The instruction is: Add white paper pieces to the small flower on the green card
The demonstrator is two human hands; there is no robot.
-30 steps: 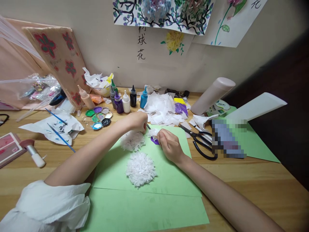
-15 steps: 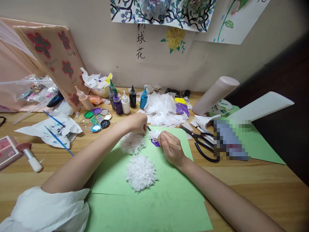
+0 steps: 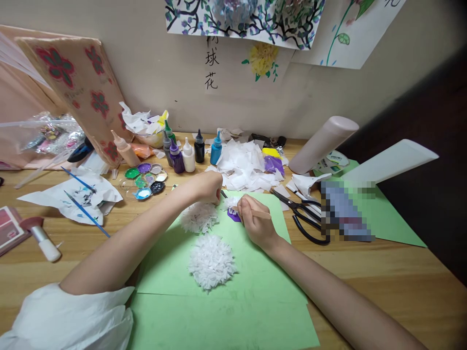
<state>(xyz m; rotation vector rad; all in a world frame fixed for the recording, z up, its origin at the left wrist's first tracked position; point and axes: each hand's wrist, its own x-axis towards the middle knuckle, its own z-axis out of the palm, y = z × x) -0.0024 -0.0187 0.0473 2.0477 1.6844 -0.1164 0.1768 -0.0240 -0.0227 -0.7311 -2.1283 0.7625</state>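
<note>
Thin and wooden, a stick [image 3: 261, 214] is held in my right hand [image 3: 255, 221], its tip at a small white paper tuft on a purple piece [image 3: 233, 215]. My left hand [image 3: 213, 187] is closed just left of that tuft, its fingertips by the end of a dark, thin tool [image 3: 224, 194]; most of what it grips is hidden. Under my left wrist lies a fluffy white paper pompom [image 3: 199, 217]. A second, fuller pompom [image 3: 212, 262] rests nearer to me on the green paper [image 3: 226, 316].
Behind my hands are a pile of white paper pieces [image 3: 241, 165] and several paint bottles [image 3: 188, 155]. Paint pots [image 3: 144, 193] and brushes [image 3: 85, 211] lie at the left. Black-handled scissors [image 3: 301, 208] and a leaning pink bottle [image 3: 323, 146] are at the right.
The whole view has shifted slightly. My right hand has turned a little with the stick, while my left hand stays in nearly the same place.
</note>
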